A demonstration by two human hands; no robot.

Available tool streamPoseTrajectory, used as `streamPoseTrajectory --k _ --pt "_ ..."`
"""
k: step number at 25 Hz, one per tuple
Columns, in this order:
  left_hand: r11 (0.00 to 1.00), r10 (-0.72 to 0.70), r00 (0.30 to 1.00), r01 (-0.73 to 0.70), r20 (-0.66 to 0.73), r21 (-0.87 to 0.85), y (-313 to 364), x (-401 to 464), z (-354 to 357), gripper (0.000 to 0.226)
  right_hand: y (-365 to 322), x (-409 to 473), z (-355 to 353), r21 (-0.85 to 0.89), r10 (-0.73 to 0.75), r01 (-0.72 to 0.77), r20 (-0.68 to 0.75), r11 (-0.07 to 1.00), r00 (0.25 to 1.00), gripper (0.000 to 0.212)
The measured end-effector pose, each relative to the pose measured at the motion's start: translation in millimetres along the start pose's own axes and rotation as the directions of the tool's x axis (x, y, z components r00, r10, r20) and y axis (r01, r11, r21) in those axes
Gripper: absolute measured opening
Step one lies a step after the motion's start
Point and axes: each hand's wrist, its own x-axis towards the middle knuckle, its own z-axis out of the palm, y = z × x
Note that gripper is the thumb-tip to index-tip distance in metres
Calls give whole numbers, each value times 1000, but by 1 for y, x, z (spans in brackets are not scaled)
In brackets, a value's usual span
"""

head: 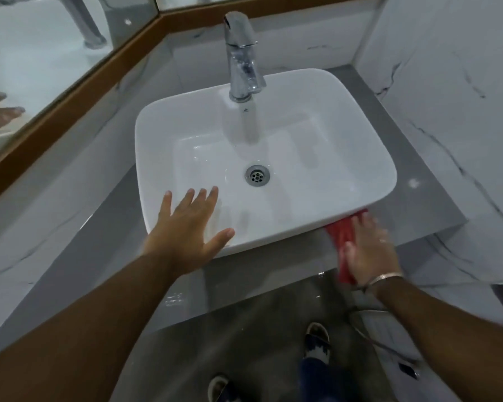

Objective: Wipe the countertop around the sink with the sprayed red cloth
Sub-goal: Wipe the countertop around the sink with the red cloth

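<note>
A white rectangular sink (369, 158) stands on a grey countertop (418, 204). My right hand (370, 250) lies flat on the red cloth (341, 236), pressing it onto the countertop's front strip by the sink's near right corner; the hand looks motion-blurred. Part of the cloth is hidden under the palm and under the sink's rim. My left hand (186, 230) hovers or rests at the sink's near left rim, fingers spread, holding nothing.
A chrome tap (243, 56) rises at the sink's back rim, and a drain (257, 175) sits in the basin. A wood-framed mirror (41, 53) runs along the left wall. Marble-patterned wall (447, 82) closes the right side. Floor and my feet lie below the counter edge.
</note>
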Motion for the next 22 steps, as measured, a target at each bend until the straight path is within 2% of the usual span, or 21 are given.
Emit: streamPoseTrajectory --k 1,3,5,7,9,11,13,14,16,19,20,22 --pt "1000 15 999 -15 -36 3 -3 -1 1 92 -1 4 0 29 114 -113 -28 993 993 68" --pt "999 34 996 -31 -88 30 -4 -2 3 85 -48 -3 6 39 255 -253 -72 967 964 68" --pt "998 44 992 -39 -117 48 -4 -3 5 81 -127 -34 14 48 235 -232 -69 971 969 72" --pt "998 44 992 -38 -121 50 -4 -4 6 79 -204 -78 30 168 38 -27 -65 985 997 75" --pt "999 45 991 -41 -127 34 -3 -4 7 77 -257 -111 39 200 -277 276 -24 940 961 70" --pt "999 47 991 -45 -123 20 -4 -4 6 76 -258 -115 39 191 -513 498 41 846 857 66" --pt "999 30 993 -28 -115 19 -5 -4 5 76 -204 -99 29 79 -630 625 110 777 769 71" --pt "999 27 993 -23 -111 29 -6 -5 5 76 -168 -87 22 21 -600 604 138 797 788 74" --pt "999 21 995 -16 -103 44 -4 -4 8 78 -75 -49 5 -64 -472 480 112 875 875 76" --pt "999 0 996 3 -84 45 -1 1 12 78 35 27 -27 -40 -150 153 85 987 985 72" --pt "998 12 996 -7 -83 56 -1 0 11 77 43 43 -34 4 -9 9 58 1000 998 67" --pt "997 25 998 -21 -64 69 -5 -2 10 77 11 50 -30 88 246 -244 -8 966 969 66"
